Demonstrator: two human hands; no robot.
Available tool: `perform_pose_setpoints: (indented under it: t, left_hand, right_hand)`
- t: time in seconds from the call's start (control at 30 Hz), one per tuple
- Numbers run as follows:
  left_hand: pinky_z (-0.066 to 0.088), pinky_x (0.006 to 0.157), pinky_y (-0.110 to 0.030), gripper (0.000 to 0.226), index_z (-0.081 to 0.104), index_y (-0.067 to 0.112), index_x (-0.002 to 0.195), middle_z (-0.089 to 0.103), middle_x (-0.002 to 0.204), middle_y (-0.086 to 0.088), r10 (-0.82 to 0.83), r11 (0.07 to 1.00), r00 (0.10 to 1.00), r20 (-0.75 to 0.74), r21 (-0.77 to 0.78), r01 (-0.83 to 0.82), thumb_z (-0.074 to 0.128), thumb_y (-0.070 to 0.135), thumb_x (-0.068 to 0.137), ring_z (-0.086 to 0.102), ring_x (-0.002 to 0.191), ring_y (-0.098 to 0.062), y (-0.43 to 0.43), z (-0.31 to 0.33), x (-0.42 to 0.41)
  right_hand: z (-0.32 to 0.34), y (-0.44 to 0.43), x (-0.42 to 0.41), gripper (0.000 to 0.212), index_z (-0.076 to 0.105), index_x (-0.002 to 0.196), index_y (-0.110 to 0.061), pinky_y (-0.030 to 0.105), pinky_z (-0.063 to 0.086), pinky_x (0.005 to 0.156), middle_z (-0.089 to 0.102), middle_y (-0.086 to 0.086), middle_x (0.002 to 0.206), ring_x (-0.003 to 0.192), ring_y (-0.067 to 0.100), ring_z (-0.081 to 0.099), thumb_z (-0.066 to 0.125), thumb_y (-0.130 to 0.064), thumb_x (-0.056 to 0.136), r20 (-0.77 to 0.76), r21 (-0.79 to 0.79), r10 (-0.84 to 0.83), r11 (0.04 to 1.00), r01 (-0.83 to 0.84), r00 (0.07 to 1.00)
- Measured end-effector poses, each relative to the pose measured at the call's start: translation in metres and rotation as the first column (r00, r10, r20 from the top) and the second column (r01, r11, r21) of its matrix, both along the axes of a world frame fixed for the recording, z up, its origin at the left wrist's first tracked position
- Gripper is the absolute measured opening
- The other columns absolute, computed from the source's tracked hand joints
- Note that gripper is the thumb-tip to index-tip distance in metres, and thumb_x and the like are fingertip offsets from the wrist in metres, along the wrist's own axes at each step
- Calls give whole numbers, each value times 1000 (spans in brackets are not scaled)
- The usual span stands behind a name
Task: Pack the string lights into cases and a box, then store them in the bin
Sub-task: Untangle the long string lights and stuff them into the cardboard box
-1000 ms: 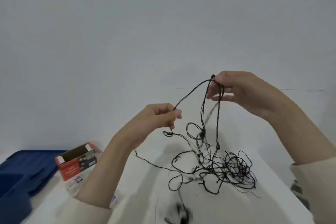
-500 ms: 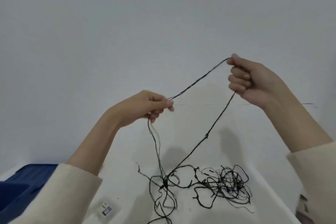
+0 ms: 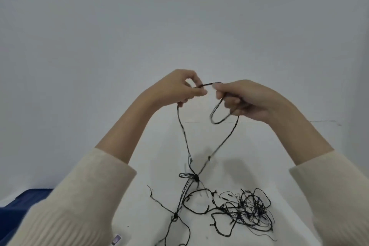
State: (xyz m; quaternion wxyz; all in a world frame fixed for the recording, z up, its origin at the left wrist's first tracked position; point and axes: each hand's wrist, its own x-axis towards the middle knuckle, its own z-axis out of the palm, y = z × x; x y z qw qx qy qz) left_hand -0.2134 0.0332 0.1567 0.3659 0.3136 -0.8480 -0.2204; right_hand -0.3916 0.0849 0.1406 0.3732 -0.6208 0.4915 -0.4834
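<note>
Gripping one string lights [image 3: 229, 207]: two hands, left hand [image 3: 179, 88], right hand [image 3: 245, 98].

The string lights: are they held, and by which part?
Both hands hold the string lights by a lifted stretch of wire: the left hand pinches it, the right hand grips it beside a hanging loop. The tangle lies on the table.

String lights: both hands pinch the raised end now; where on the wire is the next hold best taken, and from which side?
Probably the straight strand of the string lights below the left hand, above the knot, pinched sideways from the left. It hangs free of the table; the heap lies in tangled loops. The right hand holds a small loop.
</note>
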Motion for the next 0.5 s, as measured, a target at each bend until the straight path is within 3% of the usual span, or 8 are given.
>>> perform_pose_setpoints:
  t: [0.1, 0.17, 0.23, 0.3, 0.33, 0.37, 0.43, 0.5]
  left_hand:
    - [50, 58, -25, 14, 66, 10, 88, 49, 57, 2, -63, 984, 998, 16, 170, 59, 67, 23, 85, 47, 50, -10, -12, -25, 25]
    - [50, 64, -26, 18, 68, 8, 91, 51, 61, 0, -61, 968, 986, 156, 249, 20, 60, 24, 90, 54, 57, -13, -22, -49, 41]
    - [49, 61, -20, 23, 68, 7, 92, 53, 64, -2, -15, 955, 978, 206, 292, -47, 51, 23, 96, 59, 60, -15, -28, -63, 48]
    - [46, 55, -13, 27, 67, 7, 92, 54, 64, -4, 69, 966, 988, 139, 239, -101, 47, 23, 98, 60, 58, -14, -29, -60, 43]
    - [44, 53, -11, 27, 68, 8, 92, 54, 63, -4, 90, 978, 989, 117, 175, -110, 46, 24, 98, 59, 56, -13, -27, -54, 35]
    - [42, 52, -10, 27, 68, 10, 92, 55, 61, -2, 96, 989, 988, 123, 103, -109, 47, 25, 97, 58, 55, -11, -23, -46, 25]
    - [39, 51, -10, 26, 69, 15, 89, 57, 58, 2, 91, 995, 982, 168, -57, -82, 48, 29, 96, 53, 52, -6, -9, -28, 4]
    - [36, 48, -11, 25, 69, 17, 85, 57, 57, 3, 108, 978, 983, 147, -195, -78, 50, 30, 94, 49, 48, -2, 2, -15, -9]
  right_hand:
    - [8, 8, -26, 34, 51, 60, -15, 19, 8, 38, 24, -8, 38, 32, 4, 18, 54, -30, 91, 412, -72, 36, 997, -7, 910]
    - [9, 11, -43, 36, 53, 61, -14, 19, 11, 38, 26, -7, 37, 30, 5, 18, 52, -30, 93, 511, -123, -77, 979, 161, 856]
    - [9, 17, -52, 32, 62, 72, -10, 21, 19, 43, 38, -4, 46, 35, 7, 31, 54, -33, 93, 153, -218, -372, 891, 399, 915]
    - [6, 22, -48, 33, 66, 102, -14, 24, 32, 57, 57, 3, 80, 71, 10, 57, 60, -43, 87, -427, -344, -576, 816, 464, 697]
    - [4, 23, -41, 43, 60, 117, -20, 25, 35, 66, 59, 2, 96, 90, 14, 59, 61, -49, 84, -573, -346, -547, 837, 425, 611]
    - [4, 25, -32, 50, 55, 122, -27, 25, 36, 68, 59, -3, 97, 90, 12, 59, 62, -54, 80, -622, -294, -470, 881, 370, 626]
    - [5, 27, -10, 42, 61, 110, -34, 21, 33, 55, 49, -6, 72, 54, 2, 50, 62, -59, 76, -574, -151, -258, 966, 209, 777]
    - [2, 23, -1, 30, 70, 88, -22, 20, 25, 46, 35, -4, 60, 38, 4, 32, 63, -51, 81, -542, -97, -131, 991, 93, 830]
